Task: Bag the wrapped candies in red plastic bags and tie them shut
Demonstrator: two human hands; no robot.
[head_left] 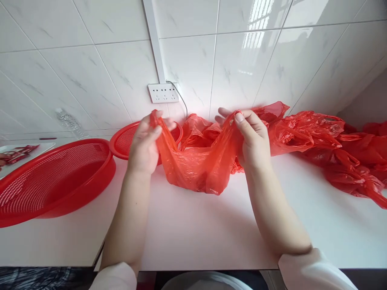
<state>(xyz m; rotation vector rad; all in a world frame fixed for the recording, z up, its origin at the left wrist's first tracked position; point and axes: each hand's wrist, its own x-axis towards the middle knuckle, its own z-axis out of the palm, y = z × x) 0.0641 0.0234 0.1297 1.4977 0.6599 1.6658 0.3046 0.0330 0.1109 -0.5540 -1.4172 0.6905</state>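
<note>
Between my two hands hangs a red plastic bag (196, 167), stretched wide by its handles above the white table. My left hand (146, 145) pinches one handle between thumb and fingers. The other handle is gripped by my right hand (253, 137), its thumb on top and some fingers spread behind. Something darker shows faintly through the bottom of the bag, but I cannot make out what it is. Behind the held bag lies another crumpled red bag (201, 127), partly hidden.
A large red plastic basket (78, 205) stands at the left, with a smaller red basket (125, 141) behind it. Filled red bags (350, 173) pile up on the right. A clear bottle (71, 123), a white tray (45, 148) and a wall socket (163, 93) are at the back.
</note>
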